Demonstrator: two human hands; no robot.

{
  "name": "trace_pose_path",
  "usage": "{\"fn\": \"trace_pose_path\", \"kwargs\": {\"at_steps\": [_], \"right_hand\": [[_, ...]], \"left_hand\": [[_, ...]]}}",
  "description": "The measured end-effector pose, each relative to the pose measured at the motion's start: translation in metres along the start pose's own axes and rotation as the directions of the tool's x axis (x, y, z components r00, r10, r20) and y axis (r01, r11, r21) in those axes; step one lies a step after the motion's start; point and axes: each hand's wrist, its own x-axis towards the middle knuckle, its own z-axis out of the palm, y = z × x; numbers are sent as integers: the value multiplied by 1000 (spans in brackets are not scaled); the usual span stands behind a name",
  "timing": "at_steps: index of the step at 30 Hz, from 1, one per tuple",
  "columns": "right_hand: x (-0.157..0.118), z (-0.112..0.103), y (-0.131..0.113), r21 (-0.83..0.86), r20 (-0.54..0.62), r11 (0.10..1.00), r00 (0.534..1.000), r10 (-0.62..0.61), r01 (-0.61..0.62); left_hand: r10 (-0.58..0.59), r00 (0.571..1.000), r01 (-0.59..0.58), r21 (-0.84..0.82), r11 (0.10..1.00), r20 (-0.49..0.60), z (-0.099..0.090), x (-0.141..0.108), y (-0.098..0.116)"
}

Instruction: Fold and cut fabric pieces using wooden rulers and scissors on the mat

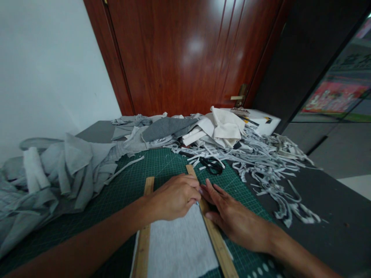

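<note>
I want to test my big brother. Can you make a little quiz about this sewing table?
1. True or false: the scissors lie on the green cutting mat.
2. What does the right hand press on? A) wooden ruler B) door handle C) scissors
3. What lies between the two wooden rulers, under the left hand?

Key: 1 true; 2 A; 3 a grey fabric piece.

Looks like a home sewing/craft workspace, probably a spare room: green cutting mat (pixel 162 162) on a dark table (pixel 333 216), fabric piles (pixel 72 166) left, strip offcuts (pixel 269 162) right, scissors (pixel 213 166), wooden door (pixel 185 54) far.
</note>
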Motion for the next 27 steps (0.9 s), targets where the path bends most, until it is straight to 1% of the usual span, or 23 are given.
{"fn": "trace_pose_path", "kwargs": {"at_steps": [6,10,14,19,23,27], "right_hand": [[4,-8,5,37,34,999,999,-2,1],[10,-14,6,28,74,999,997,16,-18],[15,-18,8,2,92,999,995,45,-46],[16,-19,8,0,101,999,994,50,-50],[17,-19,7,-1,100,998,993,66,-67],[17,-18,9,22,103,997,993,66,-69]], "left_hand": [[5,1000,-5,16,1000,-7,-12,3,-2],[3,1000,-3,12,1000,-3,-18,4,-2],[16,999,-16,7,1000,43,-13,5,2],[23,997,-23,-5,1000,78,-7,7,6],[30,995,-30,-4,1000,93,-8,9,-2],[6,997,-7,2,1000,77,-10,9,-10]]}}
